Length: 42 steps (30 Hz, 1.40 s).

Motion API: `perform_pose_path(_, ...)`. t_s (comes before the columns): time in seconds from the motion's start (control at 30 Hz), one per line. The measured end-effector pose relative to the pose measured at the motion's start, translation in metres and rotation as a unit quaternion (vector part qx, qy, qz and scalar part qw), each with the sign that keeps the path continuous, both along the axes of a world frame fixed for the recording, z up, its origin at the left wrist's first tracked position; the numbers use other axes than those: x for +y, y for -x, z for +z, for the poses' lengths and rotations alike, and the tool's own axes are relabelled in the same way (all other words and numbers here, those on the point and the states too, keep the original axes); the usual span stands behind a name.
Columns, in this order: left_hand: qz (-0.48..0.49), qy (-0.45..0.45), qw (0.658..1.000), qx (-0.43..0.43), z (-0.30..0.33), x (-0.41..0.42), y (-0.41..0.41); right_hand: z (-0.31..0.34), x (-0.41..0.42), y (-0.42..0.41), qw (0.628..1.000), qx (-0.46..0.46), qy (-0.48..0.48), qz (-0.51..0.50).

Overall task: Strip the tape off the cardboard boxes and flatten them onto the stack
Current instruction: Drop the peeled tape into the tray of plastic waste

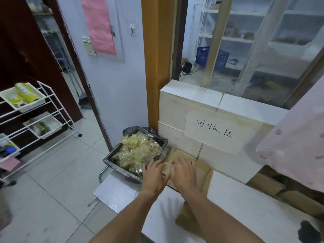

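Flattened cardboard (pixel 201 170): brown, lying low against the foot of a pale tiled ledge (pixel 192 95), directly under and beyond both hands. Its far flaps show past the fingertips; the near part is covered by the hands and forearms, and a further brown piece shows between the forearms, partly hidden by the right one.

Tape scrap (pixel 166 170): a crumpled, yellowish-clear piece between the two hands, touching both. Motion blur softens its outline, so its extent is hard to judge.

Left hand (pixel 154 174): palm down, fingers stretched forward and slightly spread, its inner edge against the tape scrap. Whether the thumb pinches the scrap cannot be told; the thumb is out of sight.

Right hand (pixel 184 172): palm down, fingers extended and lying flat on the cardboard, its inner side touching the tape scrap. Fingertips are blurred.

Bin (pixel 112 160): black-lined, just beside the left hand on its outer side, filled with crumpled clear tape (pixel 138 151). The left hand's fingers overlap its near corner.

White sheet (pixel 115 193): flat on the floor below the bin, near the left forearm.

Paper sign (pixel 213 130): handwritten, fixed to the ledge face beyond the right hand.

Pink cloth (pixel 294 146): hanging well to the outer side of the right hand, cut off by the frame edge.

Wire rack (pixel 43 116): white, holding trays, well apart on the left hand's side.
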<state>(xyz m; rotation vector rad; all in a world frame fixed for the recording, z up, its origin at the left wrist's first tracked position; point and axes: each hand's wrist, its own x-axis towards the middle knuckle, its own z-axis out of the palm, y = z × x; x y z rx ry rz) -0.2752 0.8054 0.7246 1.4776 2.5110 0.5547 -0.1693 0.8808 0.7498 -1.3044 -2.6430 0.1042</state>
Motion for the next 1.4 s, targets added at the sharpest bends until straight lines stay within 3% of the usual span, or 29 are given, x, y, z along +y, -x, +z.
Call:
perform_pose_path(0.4,0.081,-0.076,0.992,-0.066,0.011,0.005,0.092,0.024,-0.02,0.128,0.999,0.018,0.002,-0.036)
perform_pose_path(0.57,0.126,-0.112,0.985,-0.017,0.012,0.013,0.132,0.027,-0.017,0.16,1.0,0.01,-0.026,0.005)
perform_pose_path(0.67,0.137,-0.132,0.981,0.029,0.017,0.022,0.148,0.038,-0.015,0.173,0.993,0.055,-0.101,0.001)
perform_pose_path(0.77,0.149,-0.135,0.979,0.043,0.018,0.031,0.159,0.038,-0.01,0.19,0.991,0.084,-0.104,-0.007)
perform_pose_path(0.97,0.181,-0.132,0.973,-0.047,0.005,0.04,0.158,0.013,0.001,0.201,0.998,0.016,-0.058,-0.018)
perform_pose_path(1.1,0.171,-0.092,0.98,-0.035,-0.01,0.045,0.155,-0.008,0.018,0.202,1.0,-0.006,0.0,0.018)
perform_pose_path(1.4,0.134,-0.009,0.991,-0.016,-0.048,0.055,0.149,-0.03,0.033,0.198,0.991,-0.12,0.017,0.055)
